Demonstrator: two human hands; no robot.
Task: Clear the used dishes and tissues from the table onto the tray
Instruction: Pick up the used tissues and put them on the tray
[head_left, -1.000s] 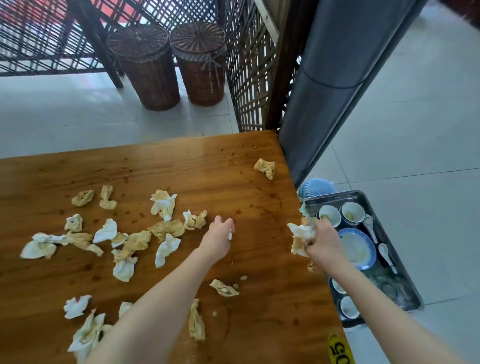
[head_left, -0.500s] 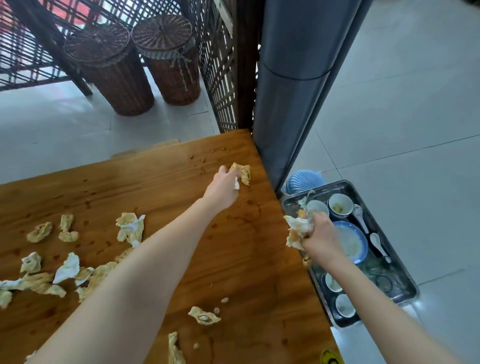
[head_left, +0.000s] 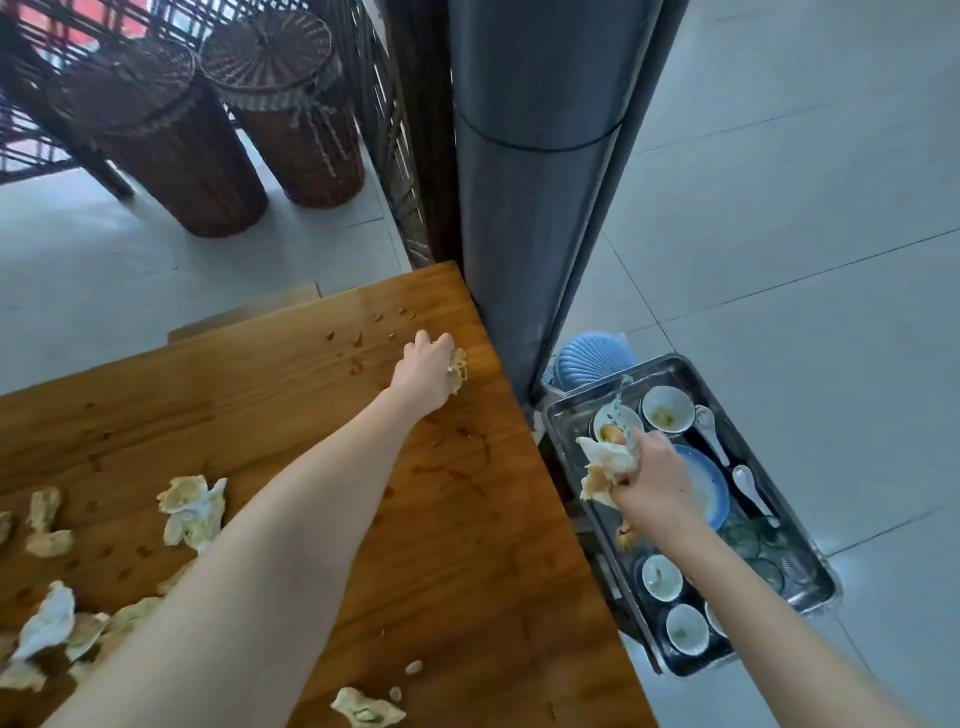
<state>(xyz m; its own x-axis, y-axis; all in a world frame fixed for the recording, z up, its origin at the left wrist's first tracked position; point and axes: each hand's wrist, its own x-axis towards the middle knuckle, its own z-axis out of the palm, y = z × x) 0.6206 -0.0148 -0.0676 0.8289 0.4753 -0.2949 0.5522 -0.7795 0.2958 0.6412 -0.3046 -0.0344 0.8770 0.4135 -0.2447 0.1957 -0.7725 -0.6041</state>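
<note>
The left grip (head_left: 423, 376) pinches a soiled tissue (head_left: 458, 366) on the counter (head_left: 467, 545). The right grip (head_left: 657, 480) clutches a tissue wad (head_left: 602, 462) over the tray (head_left: 571, 410), with dishes (head_left: 666, 410) already loaded beneath it. Many scattered tissues (head_left: 192, 506) lie uncollected left of the left grip.
</note>
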